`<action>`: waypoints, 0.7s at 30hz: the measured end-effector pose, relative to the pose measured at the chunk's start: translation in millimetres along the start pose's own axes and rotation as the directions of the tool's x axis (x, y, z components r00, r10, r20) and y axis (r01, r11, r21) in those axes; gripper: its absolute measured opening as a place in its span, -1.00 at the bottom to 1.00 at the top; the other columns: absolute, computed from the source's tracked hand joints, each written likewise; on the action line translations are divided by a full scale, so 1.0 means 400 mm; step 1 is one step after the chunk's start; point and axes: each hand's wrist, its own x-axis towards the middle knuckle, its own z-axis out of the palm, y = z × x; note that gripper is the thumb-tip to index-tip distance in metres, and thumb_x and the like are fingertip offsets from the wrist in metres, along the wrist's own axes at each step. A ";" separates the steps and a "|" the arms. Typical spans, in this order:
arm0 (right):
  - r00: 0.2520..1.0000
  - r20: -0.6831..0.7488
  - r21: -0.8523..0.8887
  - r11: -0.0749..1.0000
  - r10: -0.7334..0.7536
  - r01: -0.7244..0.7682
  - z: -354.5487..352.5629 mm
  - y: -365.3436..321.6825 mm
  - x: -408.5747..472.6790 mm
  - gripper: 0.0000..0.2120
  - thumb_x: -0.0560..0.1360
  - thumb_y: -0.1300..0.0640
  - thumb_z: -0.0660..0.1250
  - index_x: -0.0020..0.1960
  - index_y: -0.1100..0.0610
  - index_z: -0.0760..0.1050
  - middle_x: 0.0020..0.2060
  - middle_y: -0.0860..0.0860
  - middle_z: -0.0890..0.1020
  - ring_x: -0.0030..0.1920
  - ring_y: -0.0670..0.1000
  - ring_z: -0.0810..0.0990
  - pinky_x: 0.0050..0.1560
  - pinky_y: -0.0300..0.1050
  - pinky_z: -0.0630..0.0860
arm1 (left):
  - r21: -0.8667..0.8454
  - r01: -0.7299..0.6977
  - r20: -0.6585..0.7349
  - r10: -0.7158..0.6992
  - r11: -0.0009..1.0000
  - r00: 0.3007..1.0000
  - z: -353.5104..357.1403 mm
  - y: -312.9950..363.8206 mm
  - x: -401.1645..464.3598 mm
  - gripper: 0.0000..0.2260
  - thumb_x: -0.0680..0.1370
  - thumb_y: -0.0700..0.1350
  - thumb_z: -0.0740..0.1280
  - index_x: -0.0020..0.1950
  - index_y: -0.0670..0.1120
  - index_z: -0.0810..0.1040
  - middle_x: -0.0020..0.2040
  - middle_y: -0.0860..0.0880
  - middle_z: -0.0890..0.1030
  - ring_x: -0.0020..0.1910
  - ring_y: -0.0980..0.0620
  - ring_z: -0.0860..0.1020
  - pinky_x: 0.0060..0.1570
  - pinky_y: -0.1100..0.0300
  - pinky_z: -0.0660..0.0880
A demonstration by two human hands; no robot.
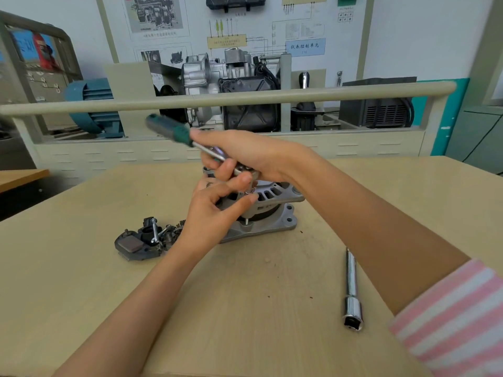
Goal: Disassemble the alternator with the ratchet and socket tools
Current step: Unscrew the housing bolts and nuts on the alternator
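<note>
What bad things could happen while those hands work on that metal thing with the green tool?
The ratchet might slip off the alternator, and the left hand, whose fingers sit right beside the ratchet's head, could get pinched. The alternator stands loose on the table, so a hard pull may tip it. The removed parts and the extension bar lie loose and could get knocked off.

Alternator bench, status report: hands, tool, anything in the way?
Right hand grips ratchet over alternator. Left hand pinches at its top. Extension bar lies apart, removed parts left; nothing blocking.
</note>
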 end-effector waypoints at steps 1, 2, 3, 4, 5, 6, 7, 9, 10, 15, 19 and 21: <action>0.998 0.060 -0.051 0.999 0.013 -0.010 0.009 0.000 0.004 -0.57 0.61 -0.14 0.06 -0.30 0.12 0.29 -0.60 -0.12 0.28 -0.68 -0.14 0.21 -0.68 -0.33 0.16 | -0.047 0.019 0.015 -0.018 0.999 1.000 -0.003 0.004 0.000 -0.84 0.43 -0.17 0.44 0.00 -0.10 0.65 0.10 -0.11 0.58 0.18 -0.04 0.49 0.23 0.09 0.43; 0.995 0.094 -0.093 0.996 0.029 -0.020 0.018 0.000 0.008 -0.58 0.61 -0.14 0.08 -0.31 0.11 0.28 -0.60 -0.13 0.29 -0.67 -0.14 0.21 -0.67 -0.33 0.16 | -0.097 0.023 0.034 -0.020 0.995 0.999 -0.005 0.010 -0.001 -0.86 0.43 -0.21 0.43 -0.02 -0.15 0.64 0.05 -0.13 0.61 0.12 -0.01 0.55 0.15 0.12 0.49; 0.994 0.102 -0.118 0.993 0.037 -0.025 0.024 0.001 0.011 -0.58 0.60 -0.13 0.09 -0.32 0.10 0.28 -0.60 -0.13 0.29 -0.67 -0.15 0.21 -0.66 -0.33 0.17 | -0.140 0.016 0.048 -0.009 0.990 0.999 -0.007 0.013 -0.002 -0.85 0.42 -0.24 0.43 -0.02 -0.19 0.62 -0.02 -0.10 0.64 0.05 0.03 0.59 0.07 0.18 0.53; 0.994 0.101 -0.113 0.993 0.033 -0.021 0.026 0.002 0.013 -0.58 0.60 -0.13 0.09 -0.32 0.10 0.27 -0.60 -0.13 0.29 -0.67 -0.15 0.21 -0.66 -0.34 0.17 | -0.167 0.013 0.055 -0.003 0.986 0.998 -0.008 0.014 -0.002 -0.81 0.41 -0.24 0.43 0.01 -0.21 0.61 -0.04 -0.09 0.65 0.03 0.05 0.61 0.05 0.20 0.54; 0.994 0.107 -0.066 0.998 0.020 -0.013 0.025 0.005 0.014 -0.58 0.61 -0.11 0.09 -0.32 0.11 0.27 -0.61 -0.13 0.29 -0.68 -0.15 0.20 -0.67 -0.34 0.16 | -0.176 0.024 0.057 -0.015 0.984 0.998 -0.008 0.013 -0.001 -0.76 0.39 -0.19 0.44 0.03 -0.21 0.61 0.01 -0.14 0.63 0.07 0.00 0.59 0.10 0.14 0.53; 0.993 0.116 0.013 1.000 0.005 -0.007 0.020 0.008 0.012 -0.59 0.62 -0.10 0.08 -0.32 0.12 0.27 -0.62 -0.13 0.28 -0.69 -0.15 0.20 -0.69 -0.35 0.16 | -0.168 0.042 0.055 -0.033 0.985 0.998 -0.008 0.012 -0.001 -0.73 0.35 -0.11 0.45 0.01 -0.17 0.63 0.07 -0.21 0.59 0.13 -0.09 0.56 0.17 0.04 0.50; 0.993 0.121 0.104 0.995 -0.010 -0.003 0.013 0.010 0.009 -0.59 0.62 -0.08 0.07 -0.31 0.13 0.26 -0.63 -0.12 0.27 -0.70 -0.16 0.20 -0.71 -0.35 0.15 | -0.152 0.047 0.050 -0.040 0.987 0.998 -0.007 0.011 0.000 -0.74 0.32 -0.04 0.45 -0.04 -0.12 0.65 0.09 -0.26 0.56 0.16 -0.18 0.52 0.21 -0.05 0.46; 0.994 0.102 0.262 0.965 -0.043 0.015 -0.004 0.017 -0.002 -0.59 0.63 -0.08 0.05 -0.31 0.13 0.26 -0.65 -0.13 0.26 -0.71 -0.16 0.19 -0.69 -0.36 0.12 | -0.102 0.016 0.034 -0.012 0.995 0.999 -0.004 0.010 0.001 -0.83 0.33 -0.01 0.44 -0.12 0.00 0.66 0.00 -0.23 0.59 0.14 -0.25 0.48 0.21 -0.14 0.42; 0.996 0.071 0.325 0.945 -0.056 0.030 -0.010 0.021 -0.008 -0.59 0.63 -0.08 0.05 -0.31 0.12 0.25 -0.65 -0.13 0.26 -0.71 -0.16 0.20 -0.66 -0.35 0.10 | -0.079 -0.003 0.026 0.005 0.997 1.000 -0.002 0.008 0.002 -0.87 0.35 -0.03 0.44 -0.13 0.03 0.66 -0.07 -0.18 0.62 0.12 -0.25 0.47 0.19 -0.15 0.41; 0.891 -0.448 0.682 0.671 0.069 0.292 -0.004 0.036 -0.002 -0.62 0.64 -0.04 0.02 -0.30 0.09 0.25 -0.69 -0.10 0.29 -0.69 -0.14 0.24 -0.60 -0.32 0.19 | 0.001 -0.027 -0.060 0.027 1.000 0.998 0.012 0.012 0.004 -0.80 0.32 0.08 0.41 -0.09 0.11 0.64 -0.21 0.15 0.63 0.07 -0.13 0.46 0.10 0.02 0.44; 0.638 -0.740 0.625 0.570 0.215 0.533 0.020 0.060 0.004 -0.61 0.65 0.05 -0.06 -0.32 0.13 0.24 -0.50 0.03 0.36 -0.55 -0.05 0.31 -0.51 -0.25 0.25 | 0.046 -0.071 -0.061 0.073 0.996 0.995 0.016 0.006 0.006 -0.55 0.26 0.23 0.33 -0.01 -0.02 0.66 -0.20 -0.01 0.65 0.01 -0.21 0.48 0.07 0.06 0.43; 0.619 -0.751 0.630 0.527 0.228 0.570 0.026 0.061 0.002 -0.62 0.65 0.04 -0.06 -0.31 0.12 0.23 -0.56 0.01 0.37 -0.54 -0.05 0.30 -0.48 -0.24 0.25 | 0.064 -0.088 -0.070 0.093 0.994 0.993 0.014 0.002 0.008 -0.56 0.25 0.24 0.30 -0.03 0.02 0.65 -0.23 0.01 0.64 0.00 -0.19 0.48 0.07 0.17 0.40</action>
